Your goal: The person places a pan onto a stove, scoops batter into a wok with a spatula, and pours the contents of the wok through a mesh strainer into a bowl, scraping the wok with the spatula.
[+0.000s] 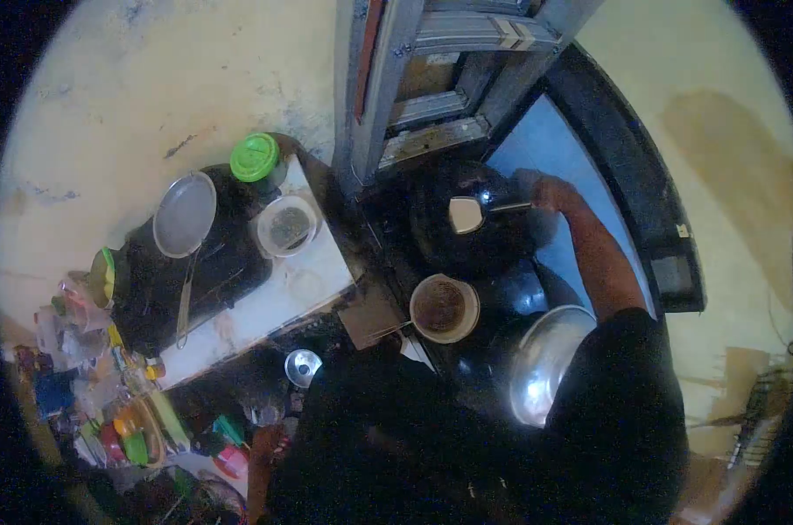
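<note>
My right hand [551,193] is closed around the thin handle of a tool with a pale, squarish head [465,214]. Its exact kind is unclear. The head is over a large, dark, rounded vessel [440,245], whose outline is hard to make out. Nearer to me stands a pot with brown contents [440,308], and a wide shiny metal basin [550,363] sits beside my right arm. Low on the left, my left hand [265,442] hangs near a pink item [232,461]; its fingers are dim and partly hidden.
A round strainer with a long handle [185,214], a green-lidded jar [255,157] and a clear plastic tub [288,226] are on or by the white-edged counter. Lower down is a small metal lid-like disc [303,368]. Packets [129,429] crowd the left. A wooden frame [466,87] rises behind.
</note>
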Tool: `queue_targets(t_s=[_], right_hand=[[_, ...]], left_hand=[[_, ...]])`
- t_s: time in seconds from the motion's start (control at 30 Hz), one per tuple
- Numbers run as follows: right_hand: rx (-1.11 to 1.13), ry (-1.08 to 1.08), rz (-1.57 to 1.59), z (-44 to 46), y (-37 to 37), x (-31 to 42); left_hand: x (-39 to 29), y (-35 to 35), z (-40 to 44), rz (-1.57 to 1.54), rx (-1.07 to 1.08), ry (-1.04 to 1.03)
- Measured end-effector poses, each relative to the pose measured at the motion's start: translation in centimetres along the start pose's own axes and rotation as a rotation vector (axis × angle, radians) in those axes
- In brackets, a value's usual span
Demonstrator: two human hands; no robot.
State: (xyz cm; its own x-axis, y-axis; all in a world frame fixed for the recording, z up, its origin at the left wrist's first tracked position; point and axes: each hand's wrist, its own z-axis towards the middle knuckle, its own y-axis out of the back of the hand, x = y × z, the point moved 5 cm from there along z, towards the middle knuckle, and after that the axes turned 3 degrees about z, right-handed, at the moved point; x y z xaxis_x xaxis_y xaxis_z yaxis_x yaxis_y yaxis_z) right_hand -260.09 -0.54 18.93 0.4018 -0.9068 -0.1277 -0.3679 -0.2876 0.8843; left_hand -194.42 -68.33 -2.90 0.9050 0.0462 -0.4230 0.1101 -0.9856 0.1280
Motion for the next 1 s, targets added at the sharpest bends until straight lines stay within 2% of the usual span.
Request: queue_targets(t_s=[0.1, 0.2, 0.27, 0.33, 0.4, 0.47, 0.5, 0.57, 0.6, 0.63, 0.7, 0.77, 0.8, 0.9, 1.0], right_hand=[[0.053, 0.017, 0.080, 2.7, -5.0, -1.6], [0.037, 0.097, 0.495, 1.4, -5.4, -0.5], [0.105, 0.215, 0.427, 5.3, -10.1, -2.0], [0.041, 0.474, 0.243, 6.0, -11.3, -1.5], [-0.155, 0.863, -0.076, 3.7, -8.6, 1.6], [0.037, 0.307, 0.455, 2.0, -5.8, 2.5], [0.132, 0.017, 0.708, 0.6, -5.0, 2.6], [0.168, -0.050, 0.796, -1.2, -3.5, 3.1], [0.185, -0.085, 0.837, -2.4, -2.5, 3.2], [0.156, -0.086, 0.820, -3.7, -1.0, 3.3], [0.111, -0.084, 0.780, -7.0, 2.6, 4.2], [0.054, -0.008, 0.591, -9.7, 5.0, 4.7], [0.028, 0.032, 0.498, -11.3, 6.4, 5.7], [0.025, 0.018, 0.288, -17.4, 9.8, 10.7], [0.144, 0.019, 0.068, -21.1, 8.6, 16.3]], left_hand=[[0.4, 0.7, -0.6, 0.028, -0.025, 0.145], [1.9, 2.0, -0.1, -0.041, 0.095, 0.170], [1.8, 2.2, -0.6, -0.183, 0.136, 0.142], [4.2, 3.3, 1.3, -0.311, 0.283, 0.168], [6.2, 3.7, 2.9, -0.575, 0.521, 0.272], [6.0, 3.5, 3.3, -0.765, 0.722, 0.427], [5.7, 4.4, 3.6, -0.647, 0.677, 0.355], [5.4, 5.6, 4.5, -0.407, 0.571, 0.216], [4.1, 5.9, 5.1, -0.214, 0.514, 0.060], [2.7, 6.0, 5.3, 0.127, 0.451, -0.205], [-1.5, 4.9, 3.1, 0.825, 0.169, -0.813], [-4.9, 3.4, 0.7, 1.034, -0.105, -1.307], [-4.4, 3.9, 1.5, 1.228, -0.151, -1.220], [-1.7, 4.8, 9.6, 1.397, 0.275, -0.609], [-3.5, 6.2, 9.4, 0.800, 0.418, -0.435]])
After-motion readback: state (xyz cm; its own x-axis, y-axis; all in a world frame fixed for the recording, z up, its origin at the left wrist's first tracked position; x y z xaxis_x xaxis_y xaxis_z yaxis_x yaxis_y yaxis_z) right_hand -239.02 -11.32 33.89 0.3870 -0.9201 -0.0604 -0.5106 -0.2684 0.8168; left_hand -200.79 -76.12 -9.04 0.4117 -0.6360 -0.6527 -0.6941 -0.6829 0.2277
